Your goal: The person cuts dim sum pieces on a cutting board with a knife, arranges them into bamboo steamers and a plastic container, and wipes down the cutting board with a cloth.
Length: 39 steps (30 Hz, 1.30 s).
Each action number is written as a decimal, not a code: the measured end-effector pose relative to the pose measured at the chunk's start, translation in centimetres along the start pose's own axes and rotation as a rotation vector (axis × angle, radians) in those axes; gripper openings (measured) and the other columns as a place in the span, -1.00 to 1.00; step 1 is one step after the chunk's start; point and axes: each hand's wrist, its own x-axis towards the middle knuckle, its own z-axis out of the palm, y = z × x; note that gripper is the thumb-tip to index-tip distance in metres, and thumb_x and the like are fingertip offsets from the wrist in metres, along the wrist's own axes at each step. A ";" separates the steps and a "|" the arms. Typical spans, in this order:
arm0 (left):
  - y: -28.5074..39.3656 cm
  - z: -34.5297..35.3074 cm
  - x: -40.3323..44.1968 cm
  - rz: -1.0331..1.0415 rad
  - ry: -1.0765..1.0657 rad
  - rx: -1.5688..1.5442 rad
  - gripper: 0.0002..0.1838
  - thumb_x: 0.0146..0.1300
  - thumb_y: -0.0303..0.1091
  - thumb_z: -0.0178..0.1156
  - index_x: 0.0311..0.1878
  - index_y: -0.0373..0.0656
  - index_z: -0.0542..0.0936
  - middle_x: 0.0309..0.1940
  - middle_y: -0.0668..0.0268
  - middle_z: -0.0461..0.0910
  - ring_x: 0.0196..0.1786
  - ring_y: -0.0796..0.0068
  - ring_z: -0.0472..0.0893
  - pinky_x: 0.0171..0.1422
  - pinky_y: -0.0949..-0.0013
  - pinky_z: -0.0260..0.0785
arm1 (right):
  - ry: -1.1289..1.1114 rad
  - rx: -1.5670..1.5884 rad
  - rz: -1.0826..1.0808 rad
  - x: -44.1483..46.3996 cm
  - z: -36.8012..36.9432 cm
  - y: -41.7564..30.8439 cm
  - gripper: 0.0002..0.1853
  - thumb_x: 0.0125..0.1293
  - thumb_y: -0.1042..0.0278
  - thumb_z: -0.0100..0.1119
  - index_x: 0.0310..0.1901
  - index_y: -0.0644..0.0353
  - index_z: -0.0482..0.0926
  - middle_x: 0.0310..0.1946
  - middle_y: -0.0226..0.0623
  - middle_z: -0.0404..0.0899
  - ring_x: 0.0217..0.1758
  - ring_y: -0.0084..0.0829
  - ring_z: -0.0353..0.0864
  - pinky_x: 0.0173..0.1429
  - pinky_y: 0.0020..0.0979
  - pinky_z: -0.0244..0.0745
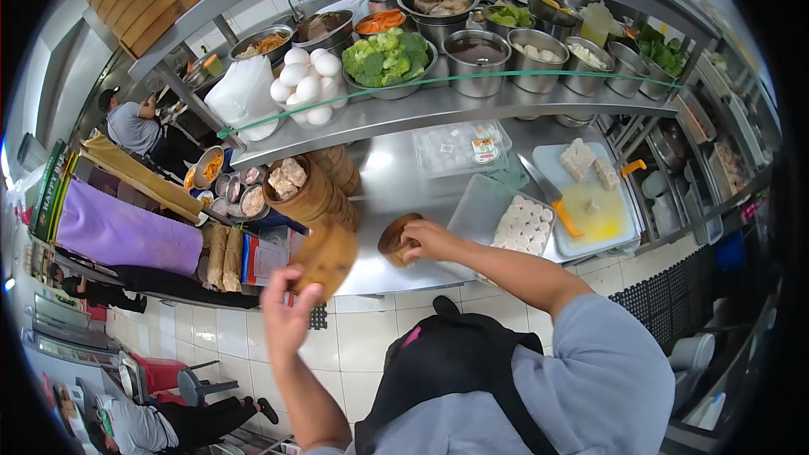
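Observation:
My left hand (291,302) grips a small round bamboo steamer basket (326,259), tilted up and blurred by motion, near the counter's front edge. My right hand (425,242) holds the rim of another small bamboo basket (394,240), which is on the steel counter. Behind my left hand stand stacked bamboo steamers (313,194), the top one holding pale chunks of food (287,179). Right of my right hand, a clear plastic tray (479,211) contains several white round pieces (524,226).
A cutting board (548,156) bears white blocks and an orange-handled knife (566,217). The overhead shelf (472,111) carries eggs (305,84), broccoli (386,57) and metal bowls. Small food bowls (253,200) sit at left. Other people (135,128) are farther off.

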 end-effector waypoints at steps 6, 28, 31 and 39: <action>-12.1 7.8 -7.2 -0.033 -0.118 0.362 -0.65 0.08 -0.33 0.57 -0.17 -0.23 0.62 -0.23 0.10 0.67 -0.13 -0.01 0.64 0.01 0.09 0.51 | 0.113 -0.070 0.254 2.5 4.5 5.9 -0.65 0.33 0.33 0.40 0.11 0.19 0.60 0.22 -0.07 0.55 0.50 0.04 0.39 0.50 -0.03 0.39; 26.0 13.7 15.5 0.985 0.066 0.095 -0.73 0.36 -0.51 0.26 0.11 -0.24 0.66 0.06 0.11 0.73 0.23 0.17 0.68 0.41 0.13 0.43 | -0.091 0.990 1.170 -48.1 10.7 3.5 -0.31 0.56 0.02 0.00 0.68 -0.25 0.14 0.59 -0.07 0.29 0.46 -0.14 0.50 0.51 -0.04 0.38; 37.7 16.0 22.0 1.122 0.148 0.190 -0.74 0.47 -0.37 0.18 0.14 -0.21 0.66 0.01 0.15 0.76 0.12 0.30 0.72 0.30 0.19 0.49 | 0.095 1.201 1.332 -50.7 7.9 6.9 -0.40 0.46 0.14 0.12 0.53 -0.14 0.42 0.34 -0.03 0.62 0.19 -0.14 0.72 0.26 -0.04 0.60; 49.9 24.6 42.7 0.550 -0.201 0.676 -0.55 0.47 -0.03 0.30 0.24 -0.13 0.70 0.11 0.17 0.76 0.21 0.26 0.67 0.30 0.21 0.49 | -0.019 0.842 1.327 -54.3 -4.0 17.6 -0.45 0.46 0.15 0.12 0.47 -0.11 0.47 0.27 -0.02 0.65 0.16 -0.14 0.73 0.24 -0.07 0.60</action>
